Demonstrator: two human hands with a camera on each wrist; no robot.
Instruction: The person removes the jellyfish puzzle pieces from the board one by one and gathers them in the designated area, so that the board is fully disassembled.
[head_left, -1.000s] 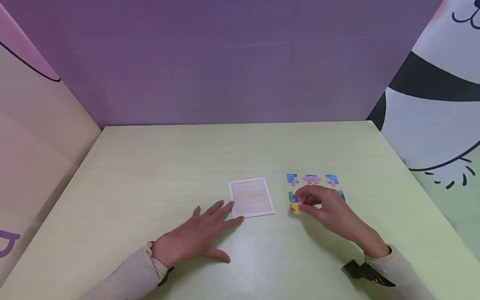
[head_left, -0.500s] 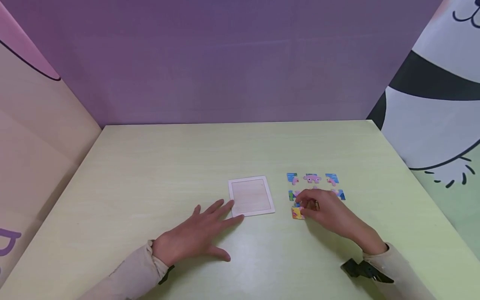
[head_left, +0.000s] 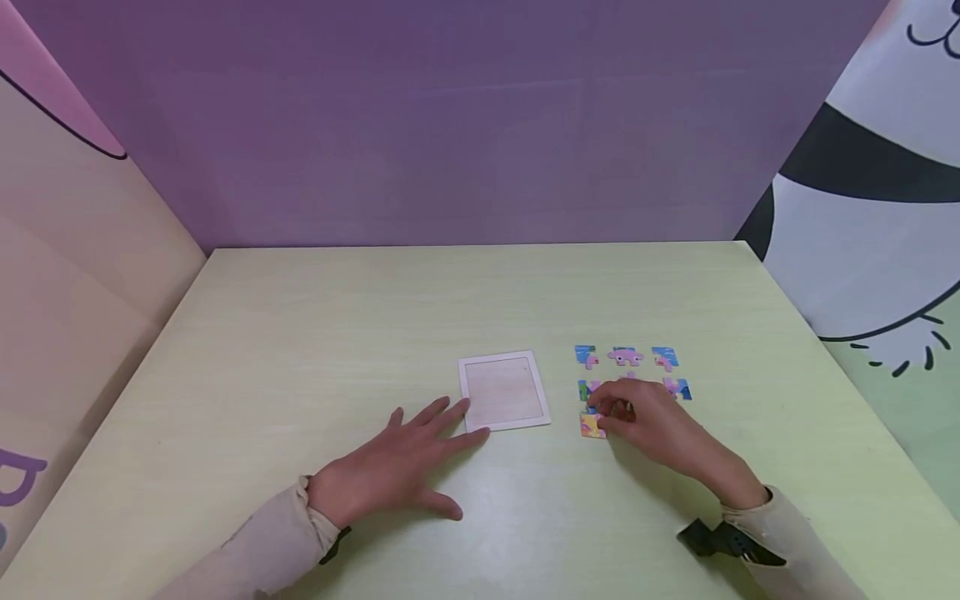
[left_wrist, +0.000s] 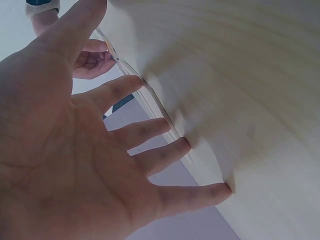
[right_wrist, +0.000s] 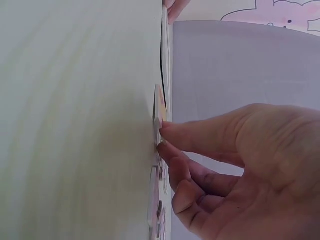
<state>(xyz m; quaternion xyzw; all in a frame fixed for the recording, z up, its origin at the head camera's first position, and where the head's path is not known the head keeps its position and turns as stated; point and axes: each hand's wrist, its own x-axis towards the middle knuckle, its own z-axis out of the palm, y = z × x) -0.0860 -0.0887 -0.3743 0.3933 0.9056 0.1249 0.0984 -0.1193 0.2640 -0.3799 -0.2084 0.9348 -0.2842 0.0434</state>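
Note:
My left hand point(head_left: 397, 467) lies with its fingers spread, fingertips touching the lower left edge of a white square puzzle frame point(head_left: 543, 400). In the left wrist view those fingers look straight. To the frame's right, my right hand point(head_left: 660, 425) pinches a yellow puzzle piece point(head_left: 591, 426) between thumb and fingertips. The right wrist view has this puzzle piece point(right_wrist: 159, 102) at the tabletop, slightly tilted. Beyond the hand lie a blue-and-pink piece point(head_left: 586, 356), a piece with a pink face point(head_left: 625, 357) and another blue-and-pink piece point(head_left: 664, 357). The right hand hides part of the pieces beneath it.
A piece at the right point(head_left: 681, 388) and a partly covered green-and-blue piece point(head_left: 584, 390) form a middle row. All of it lies on a pale wooden table point(head_left: 337, 333). A purple wall panel point(head_left: 465, 125) stands behind, with printed side walls left and right.
The right hand has drawn the yellow piece a little toward the person, away from the middle row, then slightly left. The left hand and the frame stay in place.

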